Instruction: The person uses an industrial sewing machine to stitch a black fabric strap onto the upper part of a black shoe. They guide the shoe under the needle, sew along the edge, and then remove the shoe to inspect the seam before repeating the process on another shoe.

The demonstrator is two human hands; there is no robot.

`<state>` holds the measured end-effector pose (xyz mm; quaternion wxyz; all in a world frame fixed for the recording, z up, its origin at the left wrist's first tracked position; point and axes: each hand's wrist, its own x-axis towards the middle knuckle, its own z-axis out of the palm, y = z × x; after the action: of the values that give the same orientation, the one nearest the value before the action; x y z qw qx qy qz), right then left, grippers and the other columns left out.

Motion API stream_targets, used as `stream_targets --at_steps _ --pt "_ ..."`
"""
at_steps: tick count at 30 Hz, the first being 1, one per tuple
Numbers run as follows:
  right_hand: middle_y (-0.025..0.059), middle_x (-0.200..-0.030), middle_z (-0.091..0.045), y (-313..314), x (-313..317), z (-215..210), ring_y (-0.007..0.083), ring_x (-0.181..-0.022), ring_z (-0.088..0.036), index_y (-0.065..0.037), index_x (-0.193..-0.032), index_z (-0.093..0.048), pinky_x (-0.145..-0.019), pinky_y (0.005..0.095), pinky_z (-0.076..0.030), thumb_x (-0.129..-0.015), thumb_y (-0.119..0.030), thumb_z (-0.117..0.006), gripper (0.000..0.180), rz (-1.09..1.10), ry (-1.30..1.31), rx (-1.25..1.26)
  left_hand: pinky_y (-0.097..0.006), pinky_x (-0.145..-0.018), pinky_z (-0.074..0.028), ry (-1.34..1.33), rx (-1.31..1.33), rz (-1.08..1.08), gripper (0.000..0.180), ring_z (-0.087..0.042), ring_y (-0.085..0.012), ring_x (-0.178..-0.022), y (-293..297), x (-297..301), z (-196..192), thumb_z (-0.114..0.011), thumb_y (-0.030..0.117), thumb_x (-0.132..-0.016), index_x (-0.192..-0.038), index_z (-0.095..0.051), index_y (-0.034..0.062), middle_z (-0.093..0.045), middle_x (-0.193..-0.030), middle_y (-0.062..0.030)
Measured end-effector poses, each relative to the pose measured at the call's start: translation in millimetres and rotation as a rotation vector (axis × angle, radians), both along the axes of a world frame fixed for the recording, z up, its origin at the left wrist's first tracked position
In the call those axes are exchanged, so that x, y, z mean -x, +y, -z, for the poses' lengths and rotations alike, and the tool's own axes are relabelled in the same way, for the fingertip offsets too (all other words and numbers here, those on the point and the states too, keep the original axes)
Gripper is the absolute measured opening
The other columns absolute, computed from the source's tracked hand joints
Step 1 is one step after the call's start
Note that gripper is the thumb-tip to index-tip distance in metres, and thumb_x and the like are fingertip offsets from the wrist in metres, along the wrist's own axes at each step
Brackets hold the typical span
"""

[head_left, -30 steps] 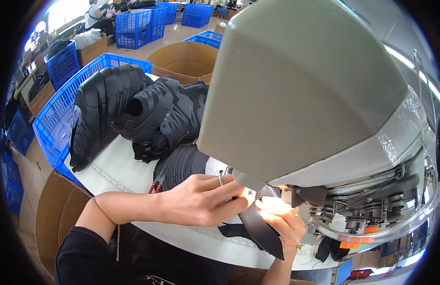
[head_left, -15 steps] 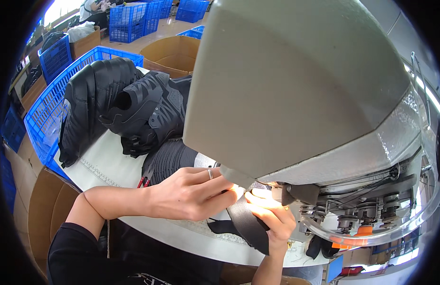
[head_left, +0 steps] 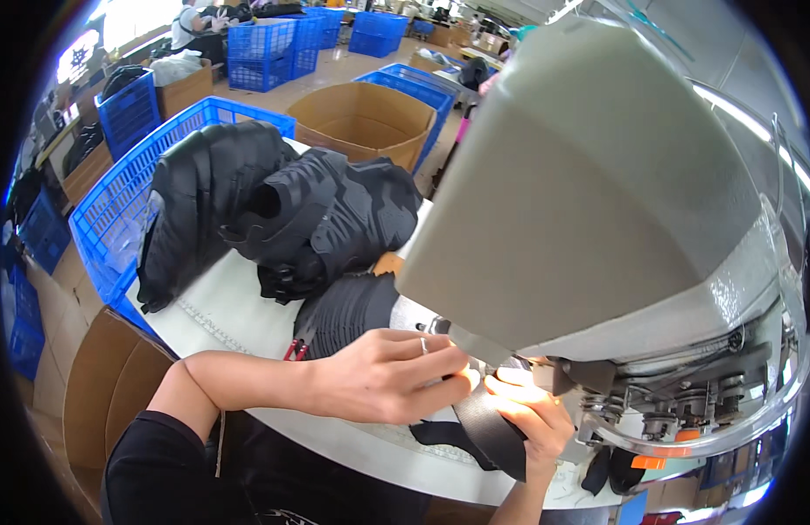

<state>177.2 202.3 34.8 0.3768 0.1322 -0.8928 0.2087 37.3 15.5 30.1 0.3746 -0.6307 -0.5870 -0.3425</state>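
Both hands pinched a flat black fabric strap (head_left: 488, 429) under the lit needle area: the left hand (head_left: 387, 376) pressed on top, the right hand (head_left: 536, 420) gripped from below. A bulky grey sewing-machine head (head_left: 597, 192) hid the needle, while stacked black moulded shoe uppers (head_left: 291, 219) crowded the white bench (head_left: 221, 306) beside a blue plastic crate (head_left: 116, 210).

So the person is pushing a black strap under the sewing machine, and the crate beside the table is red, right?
Not quite. The head view shows the crate is blue, not red. Both hands, left and right, do feed the black strap under the sewing machine.
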Motion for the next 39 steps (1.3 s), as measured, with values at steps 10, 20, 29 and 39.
stream_targets --at_steps 10,20,29,39 --pt "0.0115 -0.09 -0.074 9 0 15 0.027 -0.086 -0.071 -0.001 -0.078 -0.071 -0.079 0.0339 -0.053 -0.065 -0.016 -0.075 0.021 0.052 0.034 -0.012 -0.028 -0.066 -0.06 -0.006 0.036 -0.038 0.023 -0.066 -0.015 -0.079 -2 -4 4 -0.072 0.007 -0.07 -0.089 -0.06 0.003 -0.053 -0.093 -0.0079" --pt "0.0093 -0.09 -0.074 16 -14 27 0.024 -0.078 -0.068 -0.002 -0.08 -0.071 -0.071 0.0322 -0.05 -0.064 -0.015 -0.077 0.022 0.179 0.0 -0.109 -0.027 -0.059 -0.057 -0.033 0.033 -0.055 0.023 -0.066 -0.0149 -0.077 0 -5 4 -0.072 0.006 -0.068 -0.088 -0.061 0.0029 -0.055 -0.096 -0.0087" --pt "0.0087 -0.09 -0.073 10 -12 22 0.0246 -0.079 -0.068 -0.001 -0.083 -0.072 -0.071 0.0322 -0.05 -0.063 -0.013 -0.078 0.024 0.176 -0.005 -0.14 -0.027 -0.057 -0.056 -0.031 0.012 -0.063 0.024 -0.065 -0.0142 -0.074 2 -3 1 -0.071 0.005 -0.065 -0.086 -0.06 0.0023 -0.056 -0.096 -0.0089" --pt "0.0106 -0.089 -0.072 37 -19 68 0.028 -0.078 -0.069 0.001 -0.084 -0.07 -0.071 0.0335 -0.051 -0.06 -0.011 -0.079 0.028 0.169 0.103 -0.103 -0.027 -0.058 -0.054 -0.051 0.027 -0.066 0.021 -0.061 -0.0146 -0.073 0 -3 2 -0.071 0.008 -0.071 -0.089 -0.062 0.0023 -0.055 -0.093 -0.0074"
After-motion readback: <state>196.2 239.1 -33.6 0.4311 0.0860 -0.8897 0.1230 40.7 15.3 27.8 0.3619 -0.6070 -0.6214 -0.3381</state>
